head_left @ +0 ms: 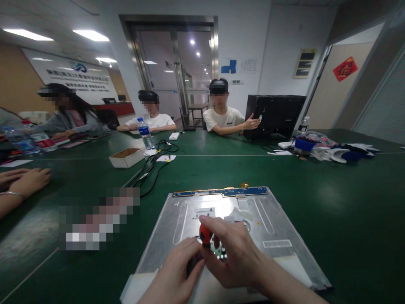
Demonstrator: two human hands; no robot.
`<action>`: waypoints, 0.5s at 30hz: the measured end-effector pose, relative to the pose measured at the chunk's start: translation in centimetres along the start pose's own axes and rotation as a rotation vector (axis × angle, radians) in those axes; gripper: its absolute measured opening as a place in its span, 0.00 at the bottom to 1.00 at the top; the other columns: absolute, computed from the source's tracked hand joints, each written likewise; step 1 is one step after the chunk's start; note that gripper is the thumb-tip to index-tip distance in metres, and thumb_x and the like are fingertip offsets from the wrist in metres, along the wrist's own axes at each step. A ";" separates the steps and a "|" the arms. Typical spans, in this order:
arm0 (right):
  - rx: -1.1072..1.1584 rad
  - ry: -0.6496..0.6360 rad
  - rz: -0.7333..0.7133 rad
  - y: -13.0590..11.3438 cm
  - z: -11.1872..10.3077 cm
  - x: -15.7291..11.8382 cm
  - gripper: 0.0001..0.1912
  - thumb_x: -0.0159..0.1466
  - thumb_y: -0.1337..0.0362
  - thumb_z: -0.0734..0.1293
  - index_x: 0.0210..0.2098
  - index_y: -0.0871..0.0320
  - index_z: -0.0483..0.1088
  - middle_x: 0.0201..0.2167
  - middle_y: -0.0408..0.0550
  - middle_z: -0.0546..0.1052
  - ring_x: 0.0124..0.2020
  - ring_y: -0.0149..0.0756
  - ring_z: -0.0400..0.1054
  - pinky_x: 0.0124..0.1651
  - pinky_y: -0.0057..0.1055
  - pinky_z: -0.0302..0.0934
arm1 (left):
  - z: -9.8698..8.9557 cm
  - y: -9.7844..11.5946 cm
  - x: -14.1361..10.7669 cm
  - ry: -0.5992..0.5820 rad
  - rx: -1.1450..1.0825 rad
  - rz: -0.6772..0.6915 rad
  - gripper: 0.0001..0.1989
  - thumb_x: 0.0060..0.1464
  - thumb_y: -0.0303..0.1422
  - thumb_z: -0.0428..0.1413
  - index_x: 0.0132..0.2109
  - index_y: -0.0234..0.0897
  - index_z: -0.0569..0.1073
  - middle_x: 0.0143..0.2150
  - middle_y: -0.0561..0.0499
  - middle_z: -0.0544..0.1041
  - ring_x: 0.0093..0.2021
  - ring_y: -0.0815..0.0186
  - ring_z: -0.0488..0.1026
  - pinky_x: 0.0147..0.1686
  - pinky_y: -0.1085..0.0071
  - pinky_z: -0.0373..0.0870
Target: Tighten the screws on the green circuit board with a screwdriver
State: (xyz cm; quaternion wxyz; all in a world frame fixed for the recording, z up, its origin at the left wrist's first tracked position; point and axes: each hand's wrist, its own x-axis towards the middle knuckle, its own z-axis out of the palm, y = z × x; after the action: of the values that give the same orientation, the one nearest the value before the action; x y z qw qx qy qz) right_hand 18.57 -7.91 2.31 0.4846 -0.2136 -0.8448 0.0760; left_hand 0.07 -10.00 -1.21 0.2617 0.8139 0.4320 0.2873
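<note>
Nearest, the person's left hand (185, 261) curls low beside the tool, thumb and fingertips bent together, though whether they grip the shaft cannot be told; the right hand (234, 249) pinches the red handle of a small screwdriver (205, 233) between thumb and fingers, one finger over its top. The screwdriver stands roughly upright near the middle of a flat metal-backed panel (278, 230), which lies on the green bench (344, 202) right before the person. Under the hands, part of a green circuit board (222, 255) shows, so that board appears to be in place on the panel. The work looks partway: the metal back is exposed and a blue circuit strip (221, 192) lies uncovered along the far edge, while the driver's position suggests fastening or loosening is unfinished. The tip is hidden, so which way the screw turns, and how many remain, cannot be told. Farther off stand an open white box (126, 158) and, across the bench, a black monitor (275, 116), touched by a co-worker's hand (252, 122)
</note>
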 end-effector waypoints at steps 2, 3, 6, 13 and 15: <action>0.019 -0.003 -0.003 -0.1 0.0 0.0 0.32 0.61 0.71 0.60 0.64 0.58 0.48 0.37 0.48 0.76 0.26 0.31 0.67 0.26 0.28 0.60 | -0.1 0.1 0.1 -0.019 -0.003 -0.015 0.06 0.58 0.27 0.49 0.35 0.37 0.70 0.34 0.48 0.76 0.34 0.61 0.72 0.35 0.69 0.69; 0.020 -0.004 -0.005 -0.2 -0.1 0.1 0.32 0.61 0.71 0.59 0.64 0.58 0.48 0.37 0.47 0.76 0.26 0.31 0.67 0.26 0.28 0.60 | -0.1 0.2 0.1 -0.023 -0.006 -0.019 0.06 0.58 0.27 0.49 0.36 0.37 0.70 0.35 0.48 0.76 0.34 0.61 0.73 0.35 0.69 0.69; 0.002 0.002 -0.008 -0.2 0.0 0.1 0.30 0.62 0.71 0.60 0.62 0.56 0.50 0.37 0.46 0.76 0.26 0.31 0.66 0.25 0.28 0.58 | -0.2 0.5 0.2 -0.027 -0.019 -0.015 0.06 0.58 0.27 0.49 0.37 0.37 0.70 0.36 0.48 0.76 0.35 0.61 0.73 0.36 0.69 0.69; -0.030 0.027 -0.021 0.0 0.2 0.0 0.26 0.65 0.66 0.62 0.61 0.53 0.51 0.33 0.44 0.75 0.27 0.32 0.66 0.25 0.29 0.56 | -0.1 0.4 0.1 0.065 -0.019 0.037 0.05 0.55 0.26 0.51 0.35 0.38 0.71 0.36 0.49 0.77 0.37 0.61 0.73 0.40 0.69 0.70; -0.013 0.024 -0.019 -0.1 0.1 0.0 0.27 0.64 0.66 0.62 0.61 0.54 0.51 0.34 0.45 0.75 0.28 0.32 0.66 0.26 0.29 0.57 | 0.0 0.3 0.1 0.070 -0.013 0.031 0.05 0.55 0.27 0.51 0.34 0.38 0.71 0.35 0.48 0.77 0.36 0.61 0.73 0.39 0.69 0.71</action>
State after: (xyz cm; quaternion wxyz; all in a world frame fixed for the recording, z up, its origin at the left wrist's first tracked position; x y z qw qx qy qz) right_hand 18.43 -7.94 2.30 0.4941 -0.2096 -0.8414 0.0633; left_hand 0.28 -10.11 -0.97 0.2471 0.8083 0.4263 0.3223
